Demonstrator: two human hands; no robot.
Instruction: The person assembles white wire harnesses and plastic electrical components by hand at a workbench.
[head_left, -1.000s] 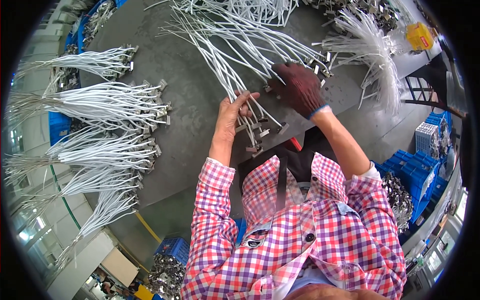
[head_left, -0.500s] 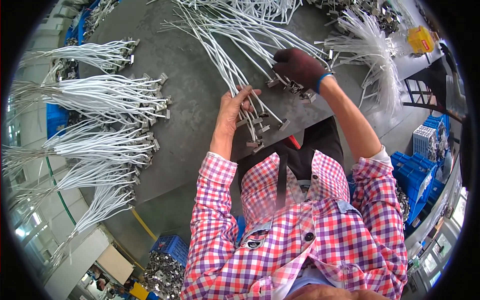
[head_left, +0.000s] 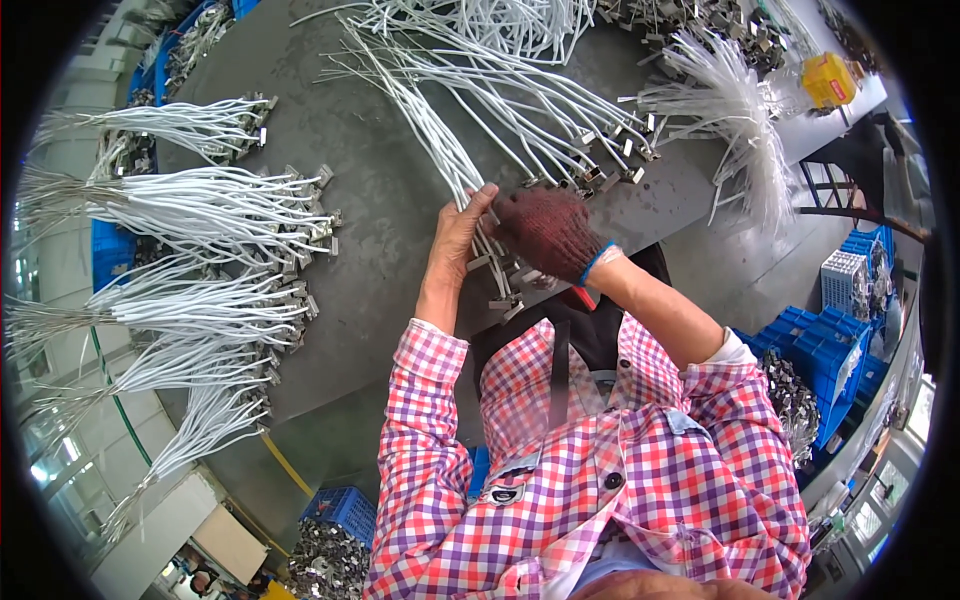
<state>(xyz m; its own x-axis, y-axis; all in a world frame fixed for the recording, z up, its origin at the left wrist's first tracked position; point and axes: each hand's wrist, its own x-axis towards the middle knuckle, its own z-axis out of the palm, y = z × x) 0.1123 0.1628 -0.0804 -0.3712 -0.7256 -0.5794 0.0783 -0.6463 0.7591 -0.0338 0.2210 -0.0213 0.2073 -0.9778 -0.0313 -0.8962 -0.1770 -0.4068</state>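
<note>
My bare left hand is closed around a bundle of white wires, thumb on top. Small metal clips on the wire ends hang below that hand. My right hand, in a dark red knit glove, is curled over the same wires right beside the left thumb; its fingertips are partly hidden. Just beyond the glove, a loose spread of more white wires lies on the dark table, metal clips toward me.
Several sorted bundles of white wires line the table's left side. At the far right are clear plastic strips, a yellow-labelled container and a heap of metal parts. Blue crates stand lower right, another blue crate lower left.
My right hand has moved left and toward me, from the clips of the loose wires to the bundle in my left hand. The left hand has stayed closed on its wires.
</note>
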